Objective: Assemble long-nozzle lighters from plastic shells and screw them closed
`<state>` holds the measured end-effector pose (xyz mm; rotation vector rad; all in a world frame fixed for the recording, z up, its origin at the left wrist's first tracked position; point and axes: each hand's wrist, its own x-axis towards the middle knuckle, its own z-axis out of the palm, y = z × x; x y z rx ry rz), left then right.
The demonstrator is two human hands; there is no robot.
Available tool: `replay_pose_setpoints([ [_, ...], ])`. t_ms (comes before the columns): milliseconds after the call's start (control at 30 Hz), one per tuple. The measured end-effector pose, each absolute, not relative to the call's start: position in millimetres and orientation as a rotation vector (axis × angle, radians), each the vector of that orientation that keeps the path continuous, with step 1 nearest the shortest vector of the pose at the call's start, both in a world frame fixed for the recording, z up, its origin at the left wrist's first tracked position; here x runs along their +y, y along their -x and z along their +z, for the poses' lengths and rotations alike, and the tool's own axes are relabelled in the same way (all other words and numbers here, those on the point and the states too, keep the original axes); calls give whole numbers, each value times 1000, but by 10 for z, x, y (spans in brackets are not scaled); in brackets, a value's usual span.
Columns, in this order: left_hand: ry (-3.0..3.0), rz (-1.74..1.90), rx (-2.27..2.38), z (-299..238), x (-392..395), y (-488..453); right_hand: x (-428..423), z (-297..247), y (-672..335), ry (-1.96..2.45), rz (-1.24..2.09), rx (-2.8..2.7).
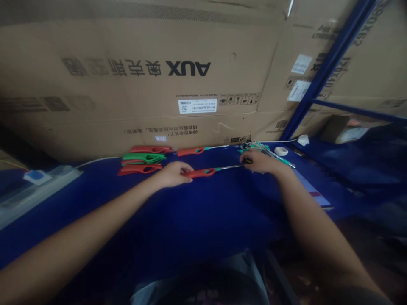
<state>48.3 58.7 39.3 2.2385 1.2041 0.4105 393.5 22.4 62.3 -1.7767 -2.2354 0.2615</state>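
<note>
My left hand (176, 173) is closed round the back end of a long-necked lighter (203, 172) with a red handle, a green collar and a thin metal tube. The tube points right and ends close to my right hand (259, 162). That hand is closed on a small black and yellow tool (247, 160), whose kind I cannot make out. Behind lies another red-handled lighter (190, 151), its tube also pointing right. Left of it are red handle shells (140, 169) and green handle shells (143, 158). Metal tubes with green collars (254, 146) lie in a heap behind my right hand.
A large cardboard box (133, 93) walls off the back of the blue work surface (197, 220). A white tape roll (281, 151) and papers (313, 190) are at the right, near a blue metal post (324, 80). A clear plastic bag (38, 192) lies left.
</note>
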Motion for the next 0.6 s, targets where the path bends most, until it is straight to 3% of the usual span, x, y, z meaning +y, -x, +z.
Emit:
replay_pose_setpoints([
  [200, -2217, 406, 1341, 362, 1071, -532, 258, 531, -4050, 1918, 380, -2326],
  [600, -2298, 443, 1509, 253, 1302, -598, 293, 473, -3955, 1953, 285, -2375],
])
